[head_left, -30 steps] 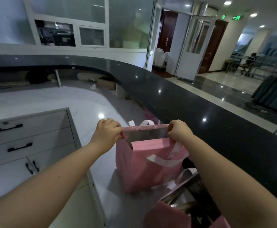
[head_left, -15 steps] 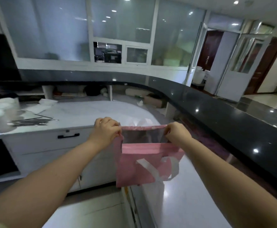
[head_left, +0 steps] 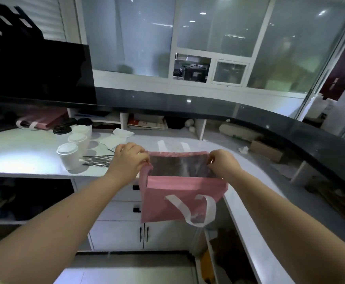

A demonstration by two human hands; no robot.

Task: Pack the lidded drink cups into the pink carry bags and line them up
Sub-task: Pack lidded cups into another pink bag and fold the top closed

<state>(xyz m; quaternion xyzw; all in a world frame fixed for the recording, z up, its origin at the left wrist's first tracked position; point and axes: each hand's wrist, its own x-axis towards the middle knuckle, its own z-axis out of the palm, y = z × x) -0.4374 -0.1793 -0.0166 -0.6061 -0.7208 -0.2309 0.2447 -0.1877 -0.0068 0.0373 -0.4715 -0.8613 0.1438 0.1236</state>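
Note:
I hold a pink carry bag [head_left: 165, 203] with white handles in the air, its mouth pulled open and its silver lining showing. My left hand [head_left: 129, 158] pinches the left rim and my right hand [head_left: 221, 162] pinches the right rim. Several lidded cups stand on the white counter [head_left: 24, 158] to the left: white-lidded cups [head_left: 68, 155] in front and black-lidded cups [head_left: 62, 130] behind. More pink bags [head_left: 42, 119] lie flat at the back left of that counter.
Thin metal tools [head_left: 97, 159] and white napkins [head_left: 116, 136] lie beside the cups. White drawers and cabinet doors [head_left: 118, 232] sit below the bag. A raised dark curved counter [head_left: 290, 128] runs along the back and right. A cardboard box [head_left: 266, 150] lies under it.
The view has swung left from the right-hand counter toward the cups. The bag was lifted off the counter and carried along in both hands, still held open.

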